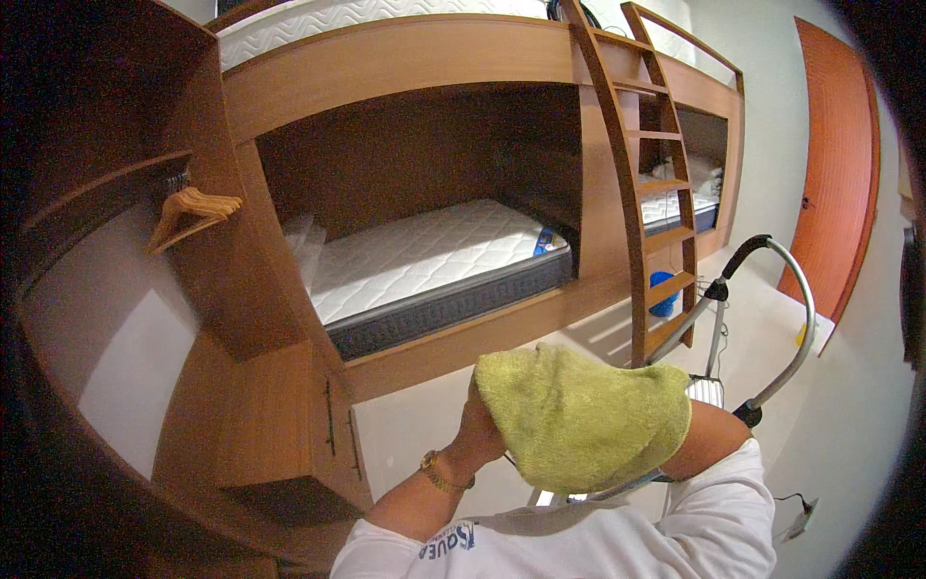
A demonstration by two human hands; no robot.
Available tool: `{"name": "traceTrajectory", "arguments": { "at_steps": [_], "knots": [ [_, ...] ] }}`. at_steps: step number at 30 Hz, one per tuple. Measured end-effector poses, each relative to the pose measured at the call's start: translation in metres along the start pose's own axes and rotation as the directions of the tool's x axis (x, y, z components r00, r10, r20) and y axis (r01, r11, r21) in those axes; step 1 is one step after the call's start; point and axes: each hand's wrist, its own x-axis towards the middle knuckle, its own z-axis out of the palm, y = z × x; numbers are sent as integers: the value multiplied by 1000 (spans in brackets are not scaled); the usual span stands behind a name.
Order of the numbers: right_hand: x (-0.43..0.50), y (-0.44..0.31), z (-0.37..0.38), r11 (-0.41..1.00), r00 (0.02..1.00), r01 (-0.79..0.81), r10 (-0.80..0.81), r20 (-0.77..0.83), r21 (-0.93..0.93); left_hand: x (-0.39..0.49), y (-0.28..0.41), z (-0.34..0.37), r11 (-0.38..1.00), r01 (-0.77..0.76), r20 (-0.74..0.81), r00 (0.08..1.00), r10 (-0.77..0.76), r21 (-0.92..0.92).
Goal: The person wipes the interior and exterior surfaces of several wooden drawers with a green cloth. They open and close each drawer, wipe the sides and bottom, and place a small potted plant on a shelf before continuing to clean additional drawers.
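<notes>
A yellow-green microfibre cloth (586, 420) is held up in front of my chest, folded over and hanging loosely. At its left edge, my left hand (483, 423) grips it, with the fingers tucked behind the fabric. A gold-coloured watch (443, 472) is on the left wrist. My right forearm (707, 438) runs in behind the cloth's right side. The cloth hides the right hand itself, so its fingers cannot be made out.
A metal stepladder rail (804, 318) with black grips curves up at my right. Beyond it, a wooden bunk ladder (628, 195) leans on bunk beds with a mattress (441, 268). Wooden hangers (192, 210) hang in an open wardrobe (260, 405) at left. A blue bin (662, 295) and orange door (832, 174) lie farther off.
</notes>
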Motion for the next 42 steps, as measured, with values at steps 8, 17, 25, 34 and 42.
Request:
{"name": "traceTrajectory", "arguments": {
  "at_steps": [8, 17, 25, 34, 42],
  "knots": [
    [-5, -3, -11, 1000, 1000, 2, -2, 8, 2, -6, -3, -14, 983, -114, -211, 967, 143, 145],
    [-9, 8, 28, 859, 956, -207, 279, -89, 467, -5, -14, -4, 981, -54, -295, 955, -3, -185],
    [-3, 4, 86, 234, 880, -289, 446, 161, 928, -4, -9, -21, 939, -197, -439, 897, 56, -283],
    [12, -1, 116, -665, 889, 343, 457, -1, 664, -11, -9, -21, 942, -306, -487, 850, 203, -141],
    [36, 7, 154, -792, 912, 303, 403, 81, 530, -7, -22, -24, 938, -345, -636, 730, 252, -25]
  ]
}}
